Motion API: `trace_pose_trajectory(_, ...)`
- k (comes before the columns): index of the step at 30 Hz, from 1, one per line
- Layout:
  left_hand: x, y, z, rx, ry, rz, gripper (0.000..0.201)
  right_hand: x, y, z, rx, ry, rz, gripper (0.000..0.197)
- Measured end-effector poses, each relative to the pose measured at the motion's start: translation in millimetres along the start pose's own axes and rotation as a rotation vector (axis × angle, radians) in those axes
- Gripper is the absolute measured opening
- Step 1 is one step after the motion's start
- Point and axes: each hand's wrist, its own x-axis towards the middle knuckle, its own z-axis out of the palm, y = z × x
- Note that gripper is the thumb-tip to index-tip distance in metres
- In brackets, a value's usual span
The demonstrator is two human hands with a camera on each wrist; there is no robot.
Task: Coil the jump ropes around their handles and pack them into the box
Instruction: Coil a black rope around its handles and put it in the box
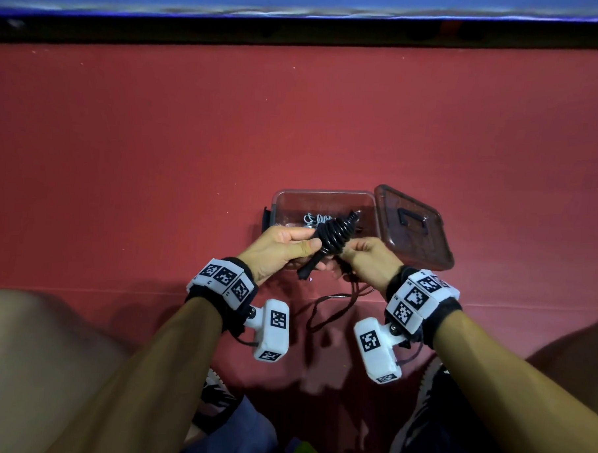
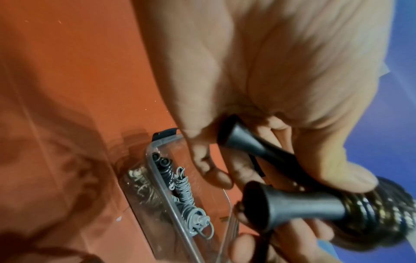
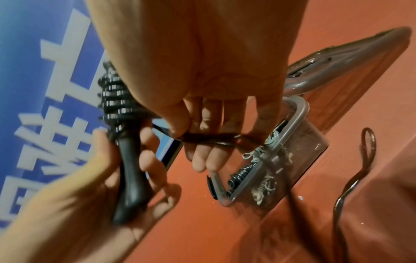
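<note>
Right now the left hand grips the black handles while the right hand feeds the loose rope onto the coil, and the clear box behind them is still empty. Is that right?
Not quite: the clear box is not empty. The left wrist view shows a grey coiled rope already in it. The rest stands: the left hand grips the black handles and the right hand feeds the loose rope.

Head view looks steeply down from above; both wrist views sit close, sharing the clear box (image 2: 157,179) (image 3: 301,113) toward 12 o'clock.

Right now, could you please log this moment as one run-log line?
left hand: grips black handles | right hand: pinches loose rope | box: open
</note>
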Motion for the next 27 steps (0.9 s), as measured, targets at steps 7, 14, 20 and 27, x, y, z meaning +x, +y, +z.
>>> trace_pose_trajectory(7, 11, -2, -1, 0.172, 0.093, 0.000, 0.022, -4, 3, 13, -0.193, -0.080, -0.006, 0.026)
trace_pose_trajectory(14, 15, -20, -10, 0.647, 0.229, -0.053, 0.038, 4, 4, 11, -0.452, -0.092, -0.001, 0.026)
trace_pose_trajectory(20, 16, -20, -4, 0.783, 0.252, -0.103, 0.040, 7, 4, 9, -0.535, -0.130, 0.016, 0.018)
trace_pose_trajectory(27, 14, -17, -1, 0.804, 0.248, -0.116, 0.032, 1, -7, 6, -0.625, -0.169, -0.018, 0.008)
